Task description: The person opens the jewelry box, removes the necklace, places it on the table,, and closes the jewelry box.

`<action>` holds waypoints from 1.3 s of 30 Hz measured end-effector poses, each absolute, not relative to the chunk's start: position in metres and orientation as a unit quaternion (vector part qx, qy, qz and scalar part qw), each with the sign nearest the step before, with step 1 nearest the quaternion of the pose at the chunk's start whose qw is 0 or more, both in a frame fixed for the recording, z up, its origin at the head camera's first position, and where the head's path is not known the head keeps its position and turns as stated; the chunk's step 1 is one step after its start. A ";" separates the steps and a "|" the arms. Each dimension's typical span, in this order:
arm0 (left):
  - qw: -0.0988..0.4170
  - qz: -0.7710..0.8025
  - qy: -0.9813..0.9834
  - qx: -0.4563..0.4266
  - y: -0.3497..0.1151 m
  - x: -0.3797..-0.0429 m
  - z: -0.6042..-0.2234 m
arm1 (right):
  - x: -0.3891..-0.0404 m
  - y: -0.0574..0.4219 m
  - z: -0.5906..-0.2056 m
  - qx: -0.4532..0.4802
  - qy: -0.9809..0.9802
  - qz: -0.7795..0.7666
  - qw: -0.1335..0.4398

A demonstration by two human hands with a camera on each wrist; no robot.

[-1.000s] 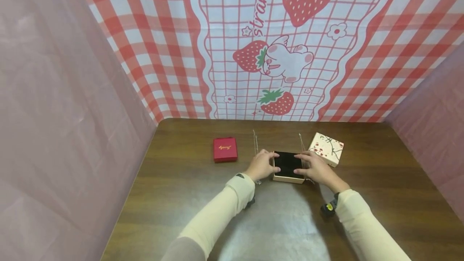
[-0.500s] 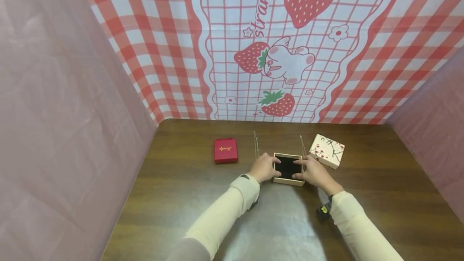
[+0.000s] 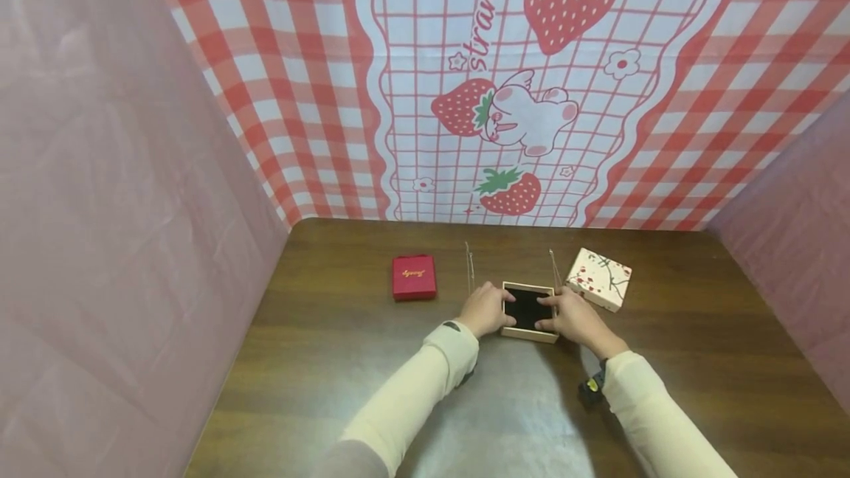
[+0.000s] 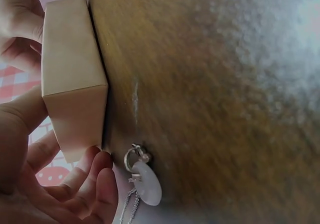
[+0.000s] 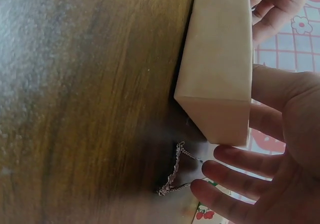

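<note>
A small cream box (image 3: 529,336) stands uncovered on the table, a black pad (image 3: 527,308) sunk inside its walls. From the left, my left hand (image 3: 485,310) reaches over the rim, thumb and forefinger pressing on the pad. My right hand (image 3: 579,319) does likewise from the right. Outside the box, the remaining fingers lie against or near its end walls in the wrist views. By the left fingertips lies a fine chain necklace (image 3: 470,265) with a pale oval pendant (image 4: 148,185). Beside the right fingers is another silvery chain (image 5: 174,170), partly hidden.
A cream lid-like box piece with a blossom branch print (image 3: 600,279) lies behind my right hand. The red box with gold lettering (image 3: 414,276) sits farther left. A strawberry-patterned cloth (image 3: 498,94) hangs behind the wooden table (image 3: 319,360).
The black pad has gone down from about the rim into the box, with the thumbs and forefingers of both hands on it. The camera view has shifted slightly.
</note>
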State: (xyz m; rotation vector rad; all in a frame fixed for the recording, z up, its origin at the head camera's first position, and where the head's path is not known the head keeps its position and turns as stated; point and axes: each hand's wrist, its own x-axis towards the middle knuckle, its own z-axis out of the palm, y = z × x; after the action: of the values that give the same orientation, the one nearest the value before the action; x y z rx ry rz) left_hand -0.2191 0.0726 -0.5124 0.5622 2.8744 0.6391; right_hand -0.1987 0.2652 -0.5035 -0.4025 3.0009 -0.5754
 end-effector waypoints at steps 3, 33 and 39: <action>0.071 0.210 0.957 0.186 0.073 -0.218 -0.511 | -0.199 0.265 -0.504 -0.127 0.974 -0.187 0.033; 0.060 0.222 0.954 0.193 0.070 -0.215 -0.516 | -0.200 0.265 -0.506 -0.121 0.969 -0.211 0.046; 0.057 0.222 0.956 0.182 0.071 -0.215 -0.517 | -0.199 0.265 -0.506 -0.130 0.968 -0.209 0.044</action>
State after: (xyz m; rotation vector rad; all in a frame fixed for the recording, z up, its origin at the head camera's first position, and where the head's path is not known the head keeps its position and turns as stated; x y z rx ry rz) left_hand -0.2145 0.0707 -0.5171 0.5522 2.8994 0.6724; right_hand -0.1990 0.2654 -0.5060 -0.3972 2.9596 -0.6397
